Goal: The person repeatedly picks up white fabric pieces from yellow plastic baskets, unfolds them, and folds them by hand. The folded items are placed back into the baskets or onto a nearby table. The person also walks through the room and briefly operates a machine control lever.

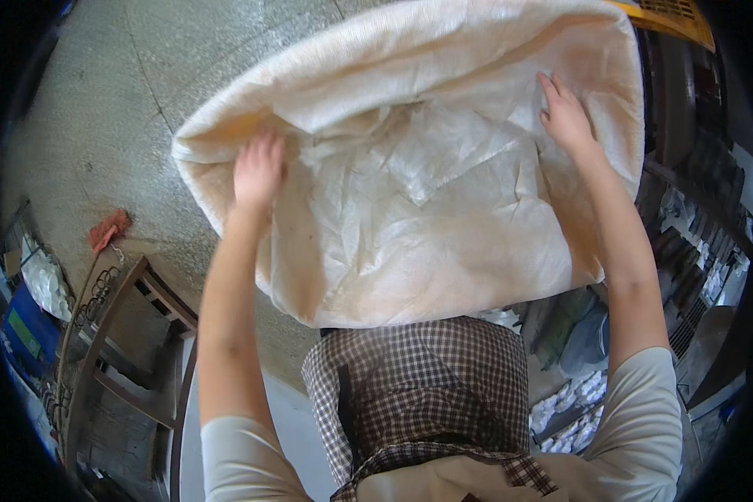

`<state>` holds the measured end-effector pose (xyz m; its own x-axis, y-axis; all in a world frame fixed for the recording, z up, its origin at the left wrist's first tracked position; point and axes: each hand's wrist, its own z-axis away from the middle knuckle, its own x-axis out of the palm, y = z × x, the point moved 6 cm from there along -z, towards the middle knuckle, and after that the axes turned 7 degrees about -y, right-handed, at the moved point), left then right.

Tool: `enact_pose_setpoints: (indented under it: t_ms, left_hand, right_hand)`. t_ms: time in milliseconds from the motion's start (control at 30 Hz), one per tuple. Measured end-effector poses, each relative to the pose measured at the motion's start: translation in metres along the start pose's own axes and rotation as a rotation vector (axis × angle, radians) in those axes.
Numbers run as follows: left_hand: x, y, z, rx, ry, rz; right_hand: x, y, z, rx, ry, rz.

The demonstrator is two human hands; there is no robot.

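A large cream woven sack (443, 243) spreads wide in front of me. Its mouth is open toward me and its rim is rolled outward. Creased, slightly see-through lining shows inside. At the sack's left side, my left hand (259, 167) lies just inside the rim, its slightly blurred fingers stretched forward against the wall. Over on the right, my right hand (567, 117) reaches inside with its fingers apart, touching the inner wall. Neither hand holds a separate thing. The sack's near edge overlaps the top of my brown checked apron (427, 376).
A dark wooden chair (134, 376) stands at the lower left, near a stick with a red cloth (109, 230) at its end. A yellow plastic crate (669, 21) is at the upper right. Racks with dark pieces and white bundles (569, 410) line the right side. The floor (100, 109) is speckled grey.
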<state>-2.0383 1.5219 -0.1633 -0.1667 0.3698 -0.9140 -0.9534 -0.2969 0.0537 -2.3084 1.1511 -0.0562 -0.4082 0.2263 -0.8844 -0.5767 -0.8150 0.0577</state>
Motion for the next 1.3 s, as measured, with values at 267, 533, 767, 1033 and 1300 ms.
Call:
enact_pose_setpoints:
  t_ms: [267, 533, 767, 1033, 1300]
  left_hand:
    - [0.064, -0.004, 0.183, -0.851, 0.027, 1.587]
    - [0.032, 0.042, 0.167, -0.769, -0.209, 1.94]
    - [-0.041, 0.237, 0.06, -0.375, -0.471, 2.052]
    - [-0.116, 0.352, -0.06, -0.373, -0.243, 1.771]
    - [-0.101, 0.348, -0.005, 0.229, -0.355, 1.628]
  right_hand:
    - [-0.101, 0.059, 0.134, 0.44, 0.59, -0.089]
    - [-0.058, 0.157, 0.139, 0.72, 0.221, -0.403]
    - [-0.166, 0.336, 0.17, 0.983, 0.419, 0.11]
    - [-0.167, 0.072, 0.075, 0.177, 0.745, -0.411]
    - [-0.014, -0.028, 0.055, 0.34, 0.048, -0.647]
